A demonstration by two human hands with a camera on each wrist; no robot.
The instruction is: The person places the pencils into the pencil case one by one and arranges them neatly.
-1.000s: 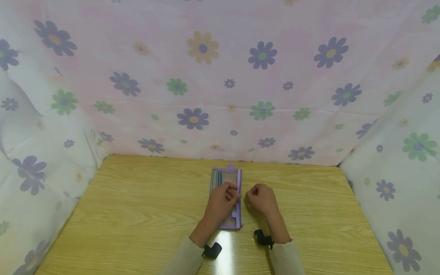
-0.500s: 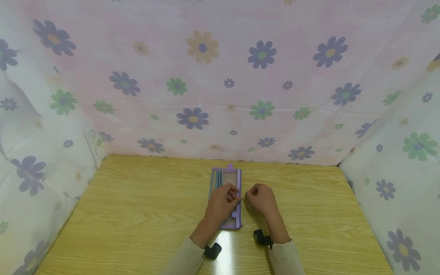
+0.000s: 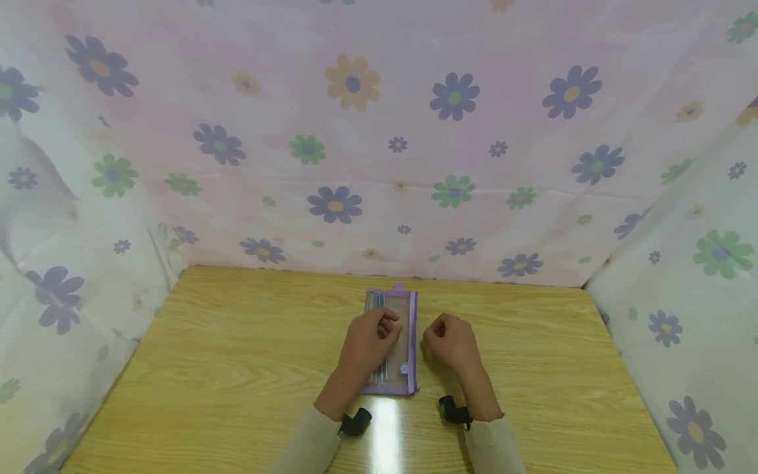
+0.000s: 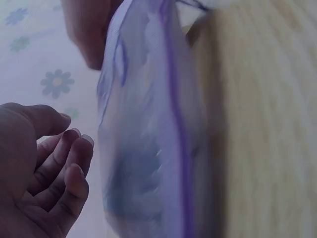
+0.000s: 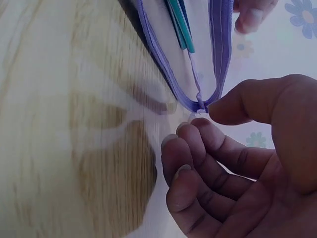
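Note:
A see-through pencil case (image 3: 412,349) with purple trim lies lengthwise on the table. Slim pen-like sticks (image 3: 380,375) show through its left half, and a purple zip pull (image 3: 404,368) sits near its front end. My left hand (image 3: 364,342) hovers over the case with loosely curled fingers. Nothing shows between its thumb (image 4: 52,121) and fingers. To the right of the case is my right hand (image 3: 453,342), its fingers curled and the thumb close to the index fingertip. In the head view a narrow gap separates it from the case; I see nothing held.
The wooden table (image 3: 249,355) extends to both sides of the case. A flowered cloth (image 3: 379,131) stands behind it and along both sides. Black wrist cameras (image 3: 454,409) sit on both wrists, above the table.
My left hand has drawn back to the left, away from the zip edge, and uncovers more of the sticks near the case's front end. The right hand stays almost still.

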